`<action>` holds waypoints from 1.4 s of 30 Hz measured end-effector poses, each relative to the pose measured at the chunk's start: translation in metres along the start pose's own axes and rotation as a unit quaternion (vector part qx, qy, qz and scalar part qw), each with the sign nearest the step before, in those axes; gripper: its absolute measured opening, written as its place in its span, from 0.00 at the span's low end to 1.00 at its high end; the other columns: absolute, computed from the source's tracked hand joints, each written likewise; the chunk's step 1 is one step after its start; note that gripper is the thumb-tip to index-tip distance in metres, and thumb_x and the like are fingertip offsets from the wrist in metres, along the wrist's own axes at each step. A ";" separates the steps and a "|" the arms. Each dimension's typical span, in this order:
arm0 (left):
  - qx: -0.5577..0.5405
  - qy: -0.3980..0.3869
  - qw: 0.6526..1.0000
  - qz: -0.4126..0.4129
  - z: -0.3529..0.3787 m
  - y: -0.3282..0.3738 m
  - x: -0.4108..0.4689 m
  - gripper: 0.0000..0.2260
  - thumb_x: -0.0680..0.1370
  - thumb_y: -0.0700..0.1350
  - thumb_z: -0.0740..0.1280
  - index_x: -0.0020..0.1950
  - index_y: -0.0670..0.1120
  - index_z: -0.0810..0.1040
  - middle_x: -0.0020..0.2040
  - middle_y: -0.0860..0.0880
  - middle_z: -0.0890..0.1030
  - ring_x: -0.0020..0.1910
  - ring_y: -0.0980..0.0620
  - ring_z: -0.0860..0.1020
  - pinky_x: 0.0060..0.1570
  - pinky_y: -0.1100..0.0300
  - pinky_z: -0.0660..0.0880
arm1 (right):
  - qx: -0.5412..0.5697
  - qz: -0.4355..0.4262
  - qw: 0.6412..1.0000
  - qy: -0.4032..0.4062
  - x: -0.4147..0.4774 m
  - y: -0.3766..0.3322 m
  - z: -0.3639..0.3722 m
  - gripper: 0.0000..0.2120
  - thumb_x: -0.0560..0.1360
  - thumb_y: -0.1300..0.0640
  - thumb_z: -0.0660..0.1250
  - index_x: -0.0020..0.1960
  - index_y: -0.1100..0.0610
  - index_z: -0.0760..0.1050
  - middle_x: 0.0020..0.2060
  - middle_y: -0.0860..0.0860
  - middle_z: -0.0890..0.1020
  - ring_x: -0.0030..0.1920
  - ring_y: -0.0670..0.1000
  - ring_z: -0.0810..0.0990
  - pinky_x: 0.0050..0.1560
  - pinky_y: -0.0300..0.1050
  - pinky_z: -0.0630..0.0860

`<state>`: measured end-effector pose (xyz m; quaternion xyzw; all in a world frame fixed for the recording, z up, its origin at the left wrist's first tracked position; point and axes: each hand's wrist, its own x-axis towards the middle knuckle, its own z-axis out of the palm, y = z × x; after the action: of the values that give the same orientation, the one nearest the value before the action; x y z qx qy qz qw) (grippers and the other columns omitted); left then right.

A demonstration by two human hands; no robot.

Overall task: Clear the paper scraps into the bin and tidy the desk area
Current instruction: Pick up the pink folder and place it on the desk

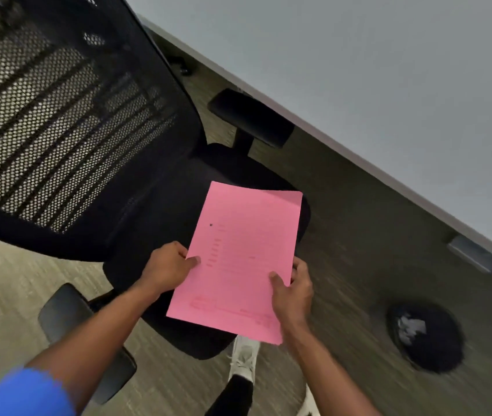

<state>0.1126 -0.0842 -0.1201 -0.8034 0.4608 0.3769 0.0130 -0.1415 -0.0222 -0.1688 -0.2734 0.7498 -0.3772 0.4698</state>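
Head view was all I had to go on, and it was tilted and smeared with motion blur, so I read it with care. Both bare hands held a pink rectangular paper sheet (238, 256) faintly printed with lines of text (too blurred for me to read). I saw the left hand (168, 270) gripping the sheet's left edge, its thumb pressed on top and its fingers curled underneath, while the right hand (293, 291) pinched the right edge near the lower corner, thumb likewise on top. The sheet hung above the seat of a black office chair with a mesh back (67, 121), whose padded black armrests (250, 118) stuck out on either side. A blue short sleeve (19, 394) covered the left upper arm at the bottom corner of the picture. Beneath the paper I could make out a white sneaker (243, 360) on the grey-brown carpeted floor (359, 250). A pale grey desk top (374, 70) ran diagonally across the upper right, its edge just beside the chair's far armrest. Down on the floor to the right, well apart from the hands, stood a round black waste bin (425, 337) with crumpled white paper scraps (411, 327) lying inside it.
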 end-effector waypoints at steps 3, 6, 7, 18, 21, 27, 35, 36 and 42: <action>-0.006 -0.003 1.000 0.011 0.002 0.012 -0.026 0.10 0.80 0.53 0.74 0.49 0.49 0.79 0.47 0.50 0.85 0.45 0.49 0.85 0.42 0.53 0.82 | 0.001 -0.011 1.000 -0.006 -0.013 -0.012 -0.030 0.18 0.77 0.63 0.73 0.60 0.45 0.74 0.48 0.42 0.85 0.50 0.46 0.85 0.43 0.41 0.79; -0.024 -0.002 1.000 0.020 -0.001 0.031 -0.062 0.10 0.81 0.54 0.74 0.50 0.49 0.79 0.46 0.50 0.85 0.44 0.50 0.85 0.38 0.55 0.79 | 0.001 -0.016 1.000 -0.010 -0.030 -0.034 -0.066 0.19 0.78 0.63 0.73 0.61 0.46 0.74 0.50 0.41 0.84 0.51 0.44 0.84 0.41 0.36 0.77; -0.027 0.000 0.999 0.024 -0.002 0.037 -0.074 0.10 0.81 0.54 0.74 0.51 0.49 0.79 0.46 0.50 0.85 0.44 0.51 0.85 0.36 0.56 0.77 | 0.000 -0.019 1.000 -0.011 -0.036 -0.042 -0.078 0.19 0.78 0.63 0.73 0.62 0.45 0.73 0.51 0.41 0.84 0.51 0.44 0.84 0.41 0.36 0.77; -0.096 0.017 0.992 0.083 0.001 0.095 -0.187 0.09 0.81 0.56 0.73 0.53 0.52 0.80 0.48 0.52 0.86 0.46 0.52 0.86 0.49 0.46 0.86 | -0.044 -0.075 0.996 -0.017 -0.083 -0.105 -0.211 0.21 0.78 0.61 0.74 0.64 0.44 0.72 0.53 0.39 0.81 0.48 0.36 0.84 0.37 0.25 0.78; -0.110 0.013 0.990 0.089 0.009 0.112 -0.214 0.09 0.80 0.56 0.73 0.54 0.53 0.79 0.49 0.54 0.85 0.46 0.53 0.86 0.48 0.47 0.86 | -0.055 -0.078 0.995 -0.019 -0.090 -0.114 -0.244 0.21 0.78 0.60 0.74 0.66 0.47 0.71 0.55 0.41 0.82 0.48 0.38 0.85 0.35 0.30 0.80; -0.117 0.037 0.985 0.124 0.022 0.140 -0.254 0.12 0.75 0.48 0.80 0.54 0.54 0.81 0.47 0.57 0.86 0.43 0.57 0.86 0.43 0.56 0.85 | -0.086 -0.104 0.990 -0.030 -0.101 -0.129 -0.302 0.24 0.78 0.56 0.75 0.69 0.46 0.69 0.56 0.39 0.81 0.53 0.41 0.83 0.38 0.31 0.80; -0.145 0.055 0.975 0.158 0.034 0.179 -0.276 0.18 0.73 0.45 0.82 0.60 0.51 0.81 0.49 0.58 0.84 0.46 0.56 0.85 0.43 0.61 0.82 | -0.106 -0.121 0.986 -0.049 -0.085 -0.143 -0.351 0.28 0.78 0.53 0.75 0.73 0.45 0.67 0.62 0.43 0.81 0.60 0.47 0.84 0.59 0.54 0.85; -0.149 0.056 0.974 0.161 0.032 0.184 -0.275 0.18 0.73 0.45 0.82 0.60 0.51 0.81 0.49 0.58 0.84 0.46 0.56 0.85 0.43 0.61 0.82 | -0.106 -0.121 0.986 -0.050 -0.082 -0.146 -0.353 0.28 0.78 0.53 0.75 0.73 0.46 0.67 0.63 0.44 0.82 0.60 0.48 0.85 0.60 0.57 0.85; -0.146 0.054 0.970 0.189 0.008 0.206 -0.254 0.20 0.74 0.45 0.81 0.63 0.51 0.81 0.51 0.59 0.83 0.47 0.57 0.84 0.45 0.61 0.82 | -0.099 -0.129 0.986 -0.042 -0.068 -0.171 -0.343 0.29 0.78 0.52 0.75 0.74 0.48 0.67 0.64 0.45 0.82 0.60 0.51 0.85 0.59 0.60 0.85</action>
<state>-0.1209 -0.0138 0.0985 -0.7144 0.5440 0.3918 -0.2006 -0.4169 0.0392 0.1001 -0.4285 0.7215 -0.3469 0.4189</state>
